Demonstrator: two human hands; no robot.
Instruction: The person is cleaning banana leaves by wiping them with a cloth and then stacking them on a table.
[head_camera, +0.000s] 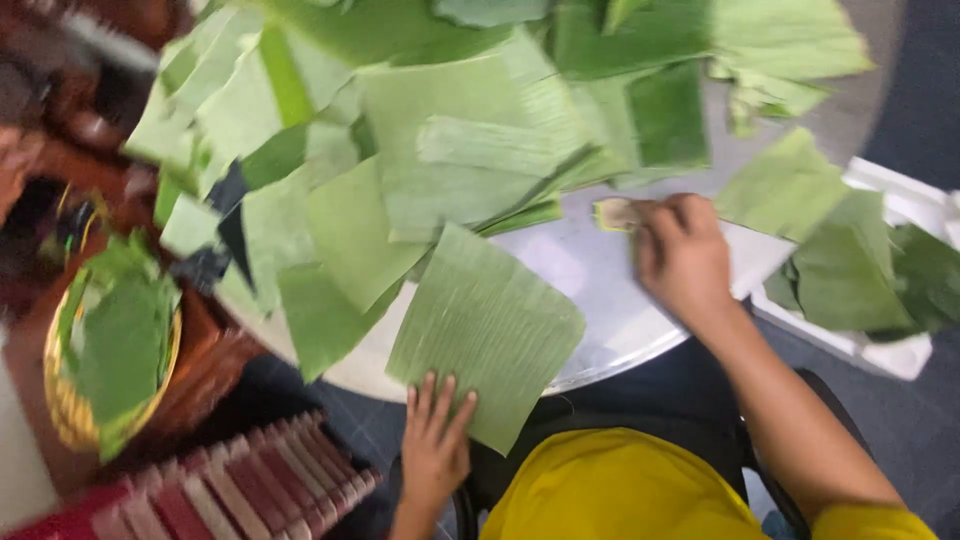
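A squarish cut piece of green banana leaf (487, 330) lies at the near edge of a round metal table (600, 290), hanging over its rim. My left hand (436, 430) rests flat on the leaf's near corner, fingers spread. My right hand (682, 255) is closed around a small pale sponge-like pad (615, 214) and presses it on the bare tabletop to the right of the leaf. A large heap of cut banana leaves (420, 150) covers the far half of the table.
A white tub (890, 355) at the right holds more leaf pieces. A yellow-rimmed basket (70, 400) with leaves sits at the left on something brown. A red slatted object (230, 490) lies below it. My yellow shirt (620, 490) fills the bottom.
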